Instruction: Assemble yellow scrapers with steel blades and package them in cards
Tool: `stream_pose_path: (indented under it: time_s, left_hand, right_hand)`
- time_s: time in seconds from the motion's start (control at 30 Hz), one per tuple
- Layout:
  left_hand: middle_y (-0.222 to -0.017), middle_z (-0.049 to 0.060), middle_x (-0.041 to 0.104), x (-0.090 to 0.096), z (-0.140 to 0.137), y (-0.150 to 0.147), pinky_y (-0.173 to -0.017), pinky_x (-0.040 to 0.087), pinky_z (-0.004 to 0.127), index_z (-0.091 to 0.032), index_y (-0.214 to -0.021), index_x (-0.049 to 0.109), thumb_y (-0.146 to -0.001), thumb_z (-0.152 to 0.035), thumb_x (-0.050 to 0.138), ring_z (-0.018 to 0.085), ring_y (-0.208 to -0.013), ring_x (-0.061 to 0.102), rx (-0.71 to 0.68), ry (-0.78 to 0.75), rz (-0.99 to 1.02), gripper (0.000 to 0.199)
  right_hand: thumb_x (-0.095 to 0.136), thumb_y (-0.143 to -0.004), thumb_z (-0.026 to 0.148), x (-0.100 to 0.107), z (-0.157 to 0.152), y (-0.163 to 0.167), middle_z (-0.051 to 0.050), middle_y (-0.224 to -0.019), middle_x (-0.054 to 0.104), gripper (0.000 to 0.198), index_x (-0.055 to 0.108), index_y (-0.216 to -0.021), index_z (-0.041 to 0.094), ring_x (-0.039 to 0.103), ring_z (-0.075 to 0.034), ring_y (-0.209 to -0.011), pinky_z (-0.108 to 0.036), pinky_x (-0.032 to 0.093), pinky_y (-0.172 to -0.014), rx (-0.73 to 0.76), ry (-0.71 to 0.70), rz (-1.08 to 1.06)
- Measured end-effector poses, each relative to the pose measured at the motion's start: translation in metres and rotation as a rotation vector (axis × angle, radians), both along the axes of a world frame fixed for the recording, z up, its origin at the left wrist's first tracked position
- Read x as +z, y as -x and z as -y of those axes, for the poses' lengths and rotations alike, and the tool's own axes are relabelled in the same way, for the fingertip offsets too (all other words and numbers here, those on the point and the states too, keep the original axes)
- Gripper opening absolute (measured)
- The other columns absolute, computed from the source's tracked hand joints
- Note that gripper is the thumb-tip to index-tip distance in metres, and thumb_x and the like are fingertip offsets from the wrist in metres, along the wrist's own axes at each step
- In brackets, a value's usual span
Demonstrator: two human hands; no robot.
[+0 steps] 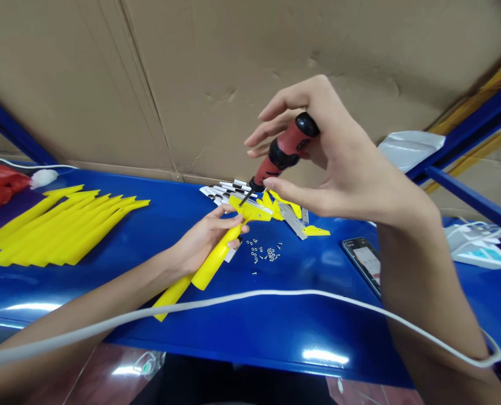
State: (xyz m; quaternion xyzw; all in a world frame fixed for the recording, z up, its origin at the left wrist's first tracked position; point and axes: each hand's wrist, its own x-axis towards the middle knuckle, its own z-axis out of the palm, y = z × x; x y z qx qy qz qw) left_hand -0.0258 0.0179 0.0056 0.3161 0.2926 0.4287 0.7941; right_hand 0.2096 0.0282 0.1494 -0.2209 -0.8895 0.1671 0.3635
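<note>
My left hand point(208, 233) is wrapped round a yellow scraper point(215, 256), holding its head point(250, 211) up and its round handle slanting down toward me. Small screws show in the head. In my right hand point(338, 169) is a red and black screwdriver point(281, 149), tilted, its butt against the palm and the thumb at its lower grip. The fingers curve loosely around it. Its thin shaft reaches down to the scraper head, at the screw hole near my left fingertips. Another yellow handle point(174, 295) lies under the left wrist.
Loose small screws and nuts point(270, 254) lie on the blue table point(309, 315). Behind them are grey blades point(293, 220), yellow head pieces point(316, 231) and white-and-black strips point(216, 195). Yellow handles point(73, 225) lie left, a phone point(362, 259) right. A white cable point(275, 292) crosses in front.
</note>
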Motion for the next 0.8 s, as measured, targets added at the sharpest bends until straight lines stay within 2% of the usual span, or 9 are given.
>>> stream_pose_path:
  time_s: [0.1,0.2,0.33,0.43,0.5,0.63,0.7,0.8]
  left_hand:
    - [-0.094,0.005,0.070,0.003,-0.001,-0.001,-0.055,0.050,0.018,-0.022,-0.110,0.057,-0.097,-0.009,0.076,0.012,-0.064,0.064,0.021,0.005,-0.004,0.026]
    - [-0.094,0.006,0.070,0.005,-0.001,-0.001,-0.054,0.049,0.018,-0.022,-0.111,0.056,-0.099,-0.010,0.074,0.011,-0.062,0.062,0.008,0.016,-0.022,0.026]
    - [-0.092,0.006,0.069,0.002,0.000,-0.001,-0.053,0.048,0.020,-0.023,-0.112,0.055,-0.098,-0.013,0.076,0.011,-0.057,0.059,-0.025,0.043,-0.043,0.027]
    - [-0.094,0.007,0.070,0.002,-0.001,-0.001,-0.054,0.047,0.019,-0.023,-0.115,0.055,-0.096,-0.012,0.077,0.011,-0.058,0.060,-0.018,0.051,-0.028,0.031]
    - [-0.092,0.006,0.069,0.003,-0.001,-0.001,-0.053,0.046,0.019,-0.023,-0.114,0.055,-0.097,-0.013,0.077,0.010,-0.057,0.059,-0.018,0.056,-0.020,0.030]
    - [-0.094,0.006,0.069,0.005,0.001,-0.001,-0.052,0.046,0.019,-0.024,-0.115,0.056,-0.098,-0.014,0.077,0.011,-0.059,0.059,-0.019,0.040,-0.016,0.028]
    - [-0.094,0.006,0.070,0.006,0.001,-0.002,-0.052,0.046,0.019,-0.023,-0.112,0.057,-0.096,-0.012,0.078,0.011,-0.061,0.060,0.005,0.037,-0.014,0.028]
    - [-0.091,0.005,0.067,0.007,-0.001,-0.004,-0.051,0.047,0.018,-0.021,-0.102,0.056,-0.093,-0.009,0.080,0.012,-0.065,0.062,0.044,0.047,-0.008,0.028]
  right_hand:
    - [0.091,-0.089,0.026,-0.003,-0.005,0.001,-0.005,-0.127,0.075,0.054,0.060,-0.133,0.035,0.076,-0.030,-0.115,-0.046,0.066,-0.095,-0.026,-0.004,-0.016]
    - [0.092,-0.088,0.029,-0.004,-0.007,0.002,-0.004,-0.115,0.078,0.052,0.060,-0.129,0.035,0.076,-0.031,-0.108,-0.046,0.064,-0.089,-0.074,-0.068,-0.023]
    - [0.089,-0.088,0.020,-0.004,-0.006,-0.002,-0.004,-0.127,0.074,0.058,0.057,-0.134,0.035,0.075,-0.029,-0.113,-0.045,0.063,-0.092,-0.022,-0.030,0.001]
    - [0.085,-0.091,0.018,-0.004,-0.006,-0.006,-0.004,-0.139,0.070,0.054,0.058,-0.135,0.035,0.074,-0.028,-0.120,-0.043,0.064,-0.098,0.000,0.018,-0.004]
    - [0.088,-0.091,0.023,-0.004,-0.005,-0.008,-0.004,-0.137,0.072,0.050,0.062,-0.132,0.034,0.075,-0.028,-0.120,-0.042,0.065,-0.098,-0.032,0.011,-0.012]
    - [0.094,-0.087,0.033,-0.001,-0.005,-0.009,-0.003,-0.121,0.077,0.050,0.064,-0.126,0.034,0.075,-0.031,-0.115,-0.045,0.065,-0.092,-0.149,-0.073,-0.011]
    - [0.095,-0.084,0.030,0.000,-0.005,-0.010,-0.002,-0.121,0.076,0.054,0.063,-0.127,0.035,0.075,-0.032,-0.112,-0.048,0.065,-0.091,-0.124,-0.056,-0.013]
    - [0.090,-0.083,0.023,-0.003,-0.007,-0.011,-0.001,-0.132,0.074,0.058,0.062,-0.131,0.038,0.076,-0.031,-0.110,-0.050,0.065,-0.096,-0.035,0.030,-0.033]
